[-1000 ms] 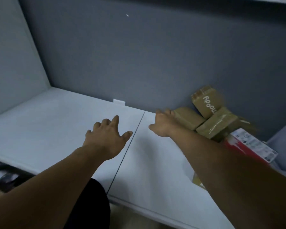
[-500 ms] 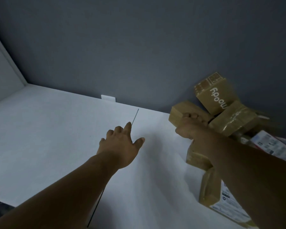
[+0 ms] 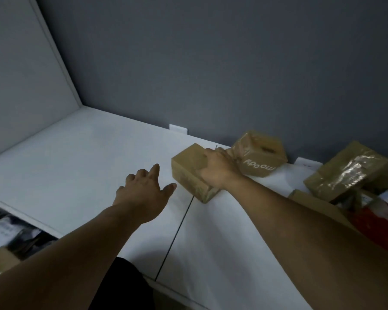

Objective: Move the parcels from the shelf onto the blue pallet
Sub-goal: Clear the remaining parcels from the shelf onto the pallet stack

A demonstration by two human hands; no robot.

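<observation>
A small brown cardboard parcel sits on the white shelf near the middle seam. My right hand grips its top and right side, fingers curled over it. My left hand hovers open just left of that parcel, fingers spread, its thumb close to the box's near corner. Behind the gripped parcel lies a tilted brown box printed "moody". Further right a taped brown parcel rests on a heap with a red and white package. The blue pallet is out of view.
A grey back wall and a white side panel close in the shelf. The left half of the shelf surface is bare. Below the shelf's front edge at the lower left, a lower level holds dark items and a brown box.
My right hand has closed over the small brown parcel and dragged it left, away from the heap toward the seam. The "moody" box has tipped down onto the shelf. My left hand moved closer to the parcel.
</observation>
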